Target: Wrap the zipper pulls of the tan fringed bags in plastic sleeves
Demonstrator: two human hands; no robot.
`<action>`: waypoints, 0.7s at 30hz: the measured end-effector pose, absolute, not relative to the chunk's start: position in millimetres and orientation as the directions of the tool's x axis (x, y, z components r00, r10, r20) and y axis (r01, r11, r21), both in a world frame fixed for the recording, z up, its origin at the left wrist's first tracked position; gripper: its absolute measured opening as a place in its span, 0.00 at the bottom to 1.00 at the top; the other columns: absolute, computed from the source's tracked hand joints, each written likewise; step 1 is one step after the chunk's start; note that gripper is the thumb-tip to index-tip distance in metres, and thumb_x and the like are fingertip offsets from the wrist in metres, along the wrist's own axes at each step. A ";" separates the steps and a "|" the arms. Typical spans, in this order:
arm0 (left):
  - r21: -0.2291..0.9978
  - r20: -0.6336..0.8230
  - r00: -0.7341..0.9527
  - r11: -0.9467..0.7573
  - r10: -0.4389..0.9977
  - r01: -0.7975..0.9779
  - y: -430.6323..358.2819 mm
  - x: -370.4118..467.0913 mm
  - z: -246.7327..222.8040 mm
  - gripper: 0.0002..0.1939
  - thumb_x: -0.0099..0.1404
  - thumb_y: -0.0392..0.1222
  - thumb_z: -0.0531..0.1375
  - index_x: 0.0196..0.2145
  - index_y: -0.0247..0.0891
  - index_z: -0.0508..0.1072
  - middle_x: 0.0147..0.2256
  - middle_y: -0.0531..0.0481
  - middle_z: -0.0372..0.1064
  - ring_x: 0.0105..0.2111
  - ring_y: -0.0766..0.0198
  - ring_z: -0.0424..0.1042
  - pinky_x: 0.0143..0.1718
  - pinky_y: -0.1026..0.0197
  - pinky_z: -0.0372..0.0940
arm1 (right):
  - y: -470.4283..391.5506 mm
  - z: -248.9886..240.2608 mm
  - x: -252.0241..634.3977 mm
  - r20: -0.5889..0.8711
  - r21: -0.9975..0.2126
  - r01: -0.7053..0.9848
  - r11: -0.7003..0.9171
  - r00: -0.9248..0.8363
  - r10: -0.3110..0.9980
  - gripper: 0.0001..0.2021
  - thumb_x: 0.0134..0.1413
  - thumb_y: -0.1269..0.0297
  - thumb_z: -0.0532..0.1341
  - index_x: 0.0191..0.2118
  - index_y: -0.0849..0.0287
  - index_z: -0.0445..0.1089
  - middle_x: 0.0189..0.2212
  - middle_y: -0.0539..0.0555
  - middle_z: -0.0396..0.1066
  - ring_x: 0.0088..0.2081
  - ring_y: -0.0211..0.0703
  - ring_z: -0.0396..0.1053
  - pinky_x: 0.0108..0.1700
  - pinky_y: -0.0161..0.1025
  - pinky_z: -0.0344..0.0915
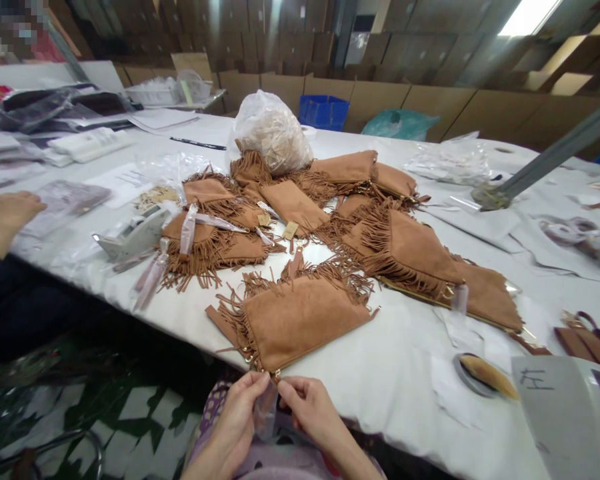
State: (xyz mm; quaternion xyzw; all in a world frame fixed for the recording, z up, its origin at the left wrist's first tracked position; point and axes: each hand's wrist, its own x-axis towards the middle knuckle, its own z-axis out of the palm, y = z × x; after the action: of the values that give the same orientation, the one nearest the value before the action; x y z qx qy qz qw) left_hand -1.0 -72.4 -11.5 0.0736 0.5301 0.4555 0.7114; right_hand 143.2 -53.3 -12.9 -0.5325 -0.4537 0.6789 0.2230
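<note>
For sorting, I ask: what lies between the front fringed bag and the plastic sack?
In the head view, between the front bag and the sack are white tabletop, tan tags and another brown bag.

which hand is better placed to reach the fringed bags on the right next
Probably the right hand: it sits nearer those bags, with the left hand farther across. Both hands are busy at the corner of the near bag, so the right would likely have to let go first.

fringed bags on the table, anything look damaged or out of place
Nothing looks clearly damaged. The front bag lies slanted near the edge of the table; bags behind it overlap untidily, with fringes splayed.
</note>
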 end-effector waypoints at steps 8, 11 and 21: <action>0.583 -0.675 0.092 0.606 0.732 -0.541 -80.2 -3.3 -6.3 0.21 0.49 0.54 0.68 0.32 0.36 0.71 0.26 0.51 0.72 0.26 0.63 0.70 0.28 0.63 0.62 | -65.7 -16.6 137.0 -0.601 -0.773 -0.025 -0.634 -0.292 0.744 0.26 0.37 0.37 0.62 0.19 0.59 0.61 0.07 0.41 0.52 0.10 0.27 0.45 0.15 0.30 0.40; 0.619 -0.673 0.134 0.654 0.727 -0.434 -87.5 -9.4 -12.0 0.23 0.49 0.55 0.68 0.35 0.33 0.74 0.29 0.47 0.73 0.26 0.65 0.69 0.28 0.65 0.60 | -65.6 -16.2 133.6 -0.578 -0.796 -0.010 -0.605 -0.283 0.766 0.28 0.37 0.35 0.61 0.19 0.60 0.62 0.07 0.41 0.52 0.11 0.27 0.45 0.15 0.30 0.40; 0.622 -0.695 0.132 0.683 0.707 -0.382 -70.4 -24.2 -3.0 0.12 0.40 0.41 0.69 0.20 0.30 0.74 0.18 0.48 0.69 0.18 0.68 0.63 0.22 0.65 0.55 | -57.0 -1.7 131.9 -0.572 -0.781 0.006 -0.624 -0.408 0.712 0.24 0.40 0.42 0.64 0.25 0.62 0.66 0.13 0.42 0.57 0.14 0.28 0.50 0.17 0.29 0.46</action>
State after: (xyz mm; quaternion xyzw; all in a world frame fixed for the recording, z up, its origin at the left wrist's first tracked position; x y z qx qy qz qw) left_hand -24.2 -70.4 -3.0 0.1486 0.5455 0.3692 0.7376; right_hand 131.9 -57.0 -1.7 -0.4915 -0.3651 0.7553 0.2336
